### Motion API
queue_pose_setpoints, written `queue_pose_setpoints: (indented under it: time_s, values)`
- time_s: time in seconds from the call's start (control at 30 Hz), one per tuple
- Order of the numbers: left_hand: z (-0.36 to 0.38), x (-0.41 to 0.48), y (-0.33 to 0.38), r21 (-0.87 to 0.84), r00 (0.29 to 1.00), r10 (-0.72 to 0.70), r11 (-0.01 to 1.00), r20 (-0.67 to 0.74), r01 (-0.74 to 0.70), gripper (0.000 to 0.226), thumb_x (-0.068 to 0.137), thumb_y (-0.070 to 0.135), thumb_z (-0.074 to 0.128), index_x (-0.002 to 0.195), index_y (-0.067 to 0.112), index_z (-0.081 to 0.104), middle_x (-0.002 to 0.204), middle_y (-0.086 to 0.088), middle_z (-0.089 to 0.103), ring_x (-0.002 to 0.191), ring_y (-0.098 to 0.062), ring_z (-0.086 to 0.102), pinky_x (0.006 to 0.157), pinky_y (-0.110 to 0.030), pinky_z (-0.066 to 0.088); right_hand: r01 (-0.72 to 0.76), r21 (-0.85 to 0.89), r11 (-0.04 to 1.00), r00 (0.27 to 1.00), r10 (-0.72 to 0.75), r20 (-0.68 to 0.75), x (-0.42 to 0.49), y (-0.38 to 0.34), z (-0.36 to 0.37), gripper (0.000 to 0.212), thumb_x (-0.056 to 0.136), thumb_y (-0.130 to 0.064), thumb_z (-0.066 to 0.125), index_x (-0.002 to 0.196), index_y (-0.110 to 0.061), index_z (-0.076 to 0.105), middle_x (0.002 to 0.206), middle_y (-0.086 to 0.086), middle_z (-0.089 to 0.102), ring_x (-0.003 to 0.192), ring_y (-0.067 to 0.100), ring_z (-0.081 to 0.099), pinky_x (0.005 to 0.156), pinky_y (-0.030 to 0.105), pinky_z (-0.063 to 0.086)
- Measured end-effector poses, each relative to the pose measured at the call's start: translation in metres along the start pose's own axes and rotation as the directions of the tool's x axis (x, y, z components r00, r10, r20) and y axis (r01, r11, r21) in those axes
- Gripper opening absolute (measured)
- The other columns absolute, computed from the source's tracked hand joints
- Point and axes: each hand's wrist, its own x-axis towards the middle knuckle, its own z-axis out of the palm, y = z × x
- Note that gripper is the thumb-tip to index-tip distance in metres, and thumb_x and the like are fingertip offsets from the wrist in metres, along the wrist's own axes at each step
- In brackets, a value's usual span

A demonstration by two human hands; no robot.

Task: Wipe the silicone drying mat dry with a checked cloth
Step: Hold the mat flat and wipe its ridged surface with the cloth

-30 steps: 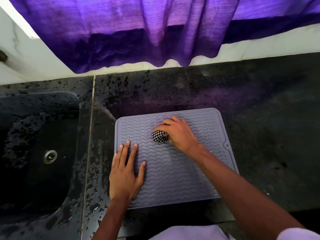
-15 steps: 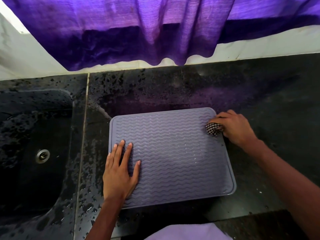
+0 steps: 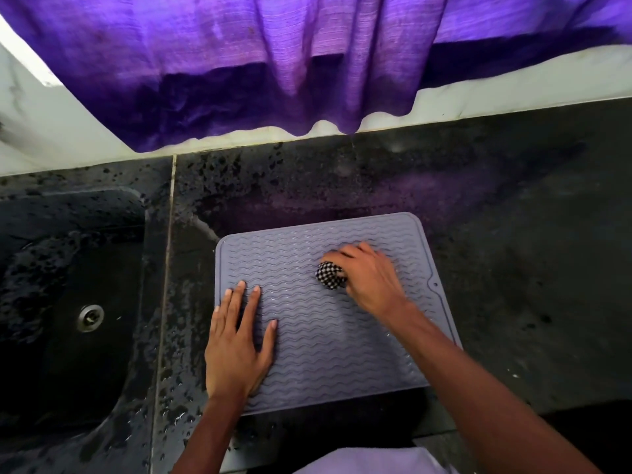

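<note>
1. Gripping: left hand (image 3: 236,347) spread flat, fingers splayed, palm down on the near-left part of the silicone drying mat (image 3: 307,340), holding nothing, only pinning; right hand (image 3: 367,278) curled tight around a balled checked cloth (image 3: 330,275), thumb and fingers wrapped over the top, wad pressed onto the mat.

2. Far left: dark sink (image 3: 30,213) sunk into the counter, round metal drain (image 3: 90,318) in its floor; wet beads across its walls and rim.

3. Left of centre: black stone counter (image 3: 513,268), speckled with droplets between sink and mat; pale seam running front to back.

4. Centre: grey mat lying flat on the counter, just right of the sink, wavy ridges across the whole face, raised lip around the edge; a few glints of water on the right half, near the right forearm.

5. Right of centre: cloth wad sitting in the far-right quarter of the mat, well apart from the left hand; small tab with a hole (image 3: 435,284) on the mat's right edge.

6. Behind, across the full width: purple curtain (image 3: 273,63) hanging over a white ledge.

7. Handling, as a judgement: likely light, floppy and grippy, prone to creep or buckle under a sideways rub, hence the flat palm; best held down at a corner or edge, away from the wiping path; ridges probably trap water, so firm strokes along the grooves seem wise; cloth soft, easily squeezed.

8. Writing: no brand, label or lettering readable anywhere.
</note>
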Motion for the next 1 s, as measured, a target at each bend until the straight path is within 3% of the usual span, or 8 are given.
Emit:
queue_pose_setpoints:
  time_s: [0.23, 0.47, 0.63, 0.73, 0.8, 0.93, 1.0]
  values:
    - [-0.001, 0.000, 0.000, 0.009, 1.000, 0.008, 1.000, 0.001, -0.008, 0.068, 0.100, 0.057, 0.036, 0.158, 0.022, 0.036, 0.168, -0.003, 0.027, 0.155, -0.024, 0.024, 0.125, -0.045, 0.024, -0.047, 0.021, 0.999, 0.999, 0.047, -0.004, -0.005, 0.032, -0.016, 0.061, 0.069, -0.002, 0.069, 0.119, -0.036, 0.063, 0.113, -0.011, 0.065, 0.104, 0.023, 0.054, 0.082, 0.038, 0.047]
    - [-0.001, 0.000, 0.001, 0.009, 1.000, 0.003, 1.000, 0.000, -0.003, 0.068, 0.100, 0.057, 0.037, 0.158, 0.022, 0.036, 0.168, -0.003, 0.027, 0.155, -0.024, 0.024, 0.126, -0.044, 0.023, -0.197, -0.084, 0.977, 0.976, 0.204, 0.073, -0.029, 0.106, -0.056, 0.052, 0.076, -0.011, 0.066, 0.118, -0.040, 0.062, 0.113, -0.010, 0.067, 0.101, 0.024, 0.057, 0.080, 0.040, 0.053]
    - [0.000, 0.000, 0.003, 0.009, 1.000, -0.004, 1.000, -0.004, 0.004, 0.068, 0.099, 0.056, 0.039, 0.158, 0.021, 0.036, 0.168, -0.003, 0.027, 0.155, -0.025, 0.024, 0.126, -0.045, 0.023, -0.306, 0.033, 0.951, 0.951, 0.305, 0.049, -0.039, 0.135, -0.070, 0.046, 0.080, -0.011, 0.066, 0.115, -0.040, 0.058, 0.104, 0.000, 0.070, 0.098, 0.027, 0.063, 0.079, 0.044, 0.055]
    - [0.000, 0.000, 0.002, 0.011, 1.000, -0.003, 1.000, -0.005, 0.003, 0.068, 0.099, 0.055, 0.040, 0.158, 0.021, 0.037, 0.168, -0.003, 0.027, 0.155, -0.025, 0.024, 0.125, -0.045, 0.024, -0.158, 0.302, 0.940, 0.983, 0.180, -0.045, -0.022, 0.099, -0.060, 0.046, 0.081, -0.006, 0.071, 0.119, -0.026, 0.057, 0.109, 0.002, 0.070, 0.099, 0.021, 0.064, 0.086, 0.035, 0.051]
    - [0.000, 0.000, 0.002, 0.012, 1.000, 0.000, 1.000, -0.002, 0.000, 0.068, 0.099, 0.055, 0.040, 0.158, 0.020, 0.037, 0.167, -0.003, 0.027, 0.155, -0.025, 0.024, 0.125, -0.045, 0.024, -0.014, 0.361, 0.932, 0.995, 0.050, -0.091, -0.004, 0.065, -0.047, 0.044, 0.081, -0.007, 0.072, 0.119, -0.023, 0.059, 0.113, -0.003, 0.068, 0.105, 0.016, 0.061, 0.091, 0.031, 0.047]
    - [-0.001, 0.000, 0.001, 0.012, 1.000, 0.006, 1.000, 0.004, -0.006, 0.068, 0.099, 0.055, 0.039, 0.158, 0.020, 0.037, 0.167, -0.004, 0.027, 0.155, -0.026, 0.025, 0.125, -0.046, 0.025, 0.109, 0.245, 0.964, 0.992, -0.090, -0.085, 0.021, 0.029, -0.004, 0.037, 0.082, -0.019, 0.067, 0.116, -0.031, 0.057, 0.108, -0.005, 0.068, 0.099, 0.022, 0.061, 0.083, 0.042, 0.049]
    - [-0.002, 0.000, 0.000, 0.014, 1.000, 0.004, 1.000, 0.011, -0.005, 0.069, 0.099, 0.056, 0.038, 0.158, 0.021, 0.036, 0.168, -0.004, 0.027, 0.155, -0.025, 0.024, 0.125, -0.045, 0.024, 0.095, 0.195, 0.976, 0.993, -0.079, -0.087, 0.019, 0.029, 0.009, 0.044, 0.079, -0.014, 0.070, 0.115, -0.033, 0.057, 0.109, -0.006, 0.069, 0.096, 0.025, 0.062, 0.080, 0.045, 0.050]
